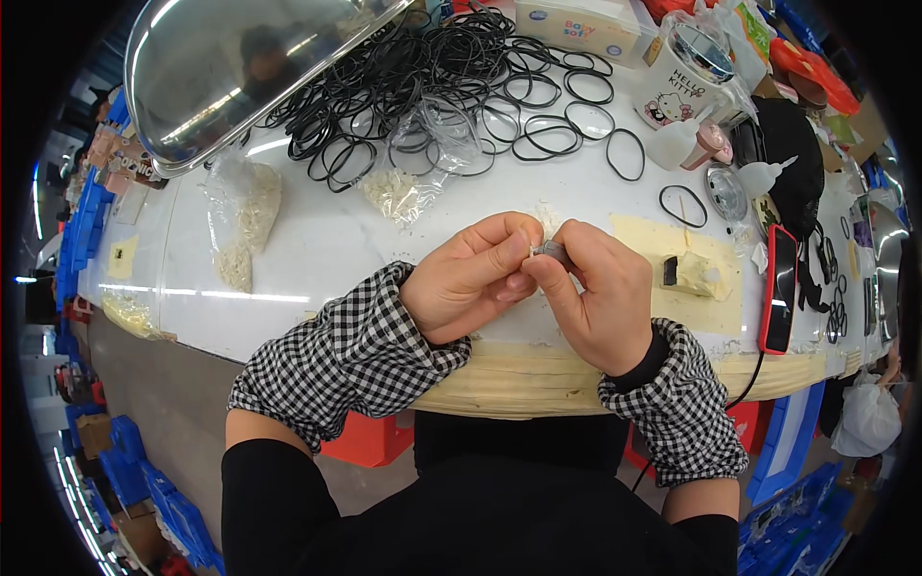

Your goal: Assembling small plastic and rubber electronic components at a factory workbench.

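"How's the grip?"
"The right hand (610, 293) pinches a small grey piece (551, 251) at the fingertips; whether the left hand (480, 274) grasps it too, I can't tell."
"Risk?"
"A loosened pinch might drop it onto the desk (317, 240)."

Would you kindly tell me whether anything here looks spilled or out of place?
Mildly: pale bits lie loose on the table just beyond the left hand and right hand, unlike those in the clear bag at left. One black ring also lies apart from the tangled pile. Nothing looks clearly damaged.
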{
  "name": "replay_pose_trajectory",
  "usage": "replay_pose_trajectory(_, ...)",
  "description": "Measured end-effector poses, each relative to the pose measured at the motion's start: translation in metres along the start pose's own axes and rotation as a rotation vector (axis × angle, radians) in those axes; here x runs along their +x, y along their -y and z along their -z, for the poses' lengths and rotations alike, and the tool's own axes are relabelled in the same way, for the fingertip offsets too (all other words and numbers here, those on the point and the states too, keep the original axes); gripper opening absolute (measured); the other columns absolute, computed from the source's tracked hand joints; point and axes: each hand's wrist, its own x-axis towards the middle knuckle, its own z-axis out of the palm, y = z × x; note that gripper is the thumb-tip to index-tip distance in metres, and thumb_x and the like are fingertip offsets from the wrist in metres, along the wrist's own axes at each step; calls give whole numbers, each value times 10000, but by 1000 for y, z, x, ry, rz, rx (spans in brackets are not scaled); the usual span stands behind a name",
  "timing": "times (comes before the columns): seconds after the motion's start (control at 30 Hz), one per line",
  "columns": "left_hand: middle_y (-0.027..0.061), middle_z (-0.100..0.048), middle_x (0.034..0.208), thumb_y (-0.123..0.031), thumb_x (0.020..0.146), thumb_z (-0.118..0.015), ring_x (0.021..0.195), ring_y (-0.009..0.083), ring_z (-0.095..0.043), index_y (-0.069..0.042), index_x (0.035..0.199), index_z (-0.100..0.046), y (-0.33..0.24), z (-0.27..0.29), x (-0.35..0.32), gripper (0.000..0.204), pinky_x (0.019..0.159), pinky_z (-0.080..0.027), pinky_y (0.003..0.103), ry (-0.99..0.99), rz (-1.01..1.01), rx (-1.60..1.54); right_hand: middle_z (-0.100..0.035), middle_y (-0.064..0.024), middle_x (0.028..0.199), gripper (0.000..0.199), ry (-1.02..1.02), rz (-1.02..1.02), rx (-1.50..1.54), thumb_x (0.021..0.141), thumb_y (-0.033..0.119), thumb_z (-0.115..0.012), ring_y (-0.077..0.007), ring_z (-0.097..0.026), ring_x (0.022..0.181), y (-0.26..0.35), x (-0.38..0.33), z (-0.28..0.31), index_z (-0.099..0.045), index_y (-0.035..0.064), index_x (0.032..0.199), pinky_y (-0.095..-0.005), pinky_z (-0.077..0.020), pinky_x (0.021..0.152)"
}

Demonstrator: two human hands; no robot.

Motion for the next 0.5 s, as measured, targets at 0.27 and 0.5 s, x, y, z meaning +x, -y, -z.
replay_pose_trajectory(0.27,-33,-434,809,-240,970,-477,711,65,-389,-69,976,-498,2,1,0,173,711,-372,211,38,-6,-63,-505,-38,582,301,10,14,15,838,305,-649,-200,-509,487,1,0,2,-521,67,706,-303,-373,429)
replay_pose_trajectory(0.5,-28,-446,828,-227,970,-481,718,71,-395,-61,980,-506,0,1,-1,168,703,-373,208,40,1,-73,-499,-41,580,311,-23,35,12,832,313,-653,-199,-507,484,-1,1,0,-517,65,702,-302,-371,427)
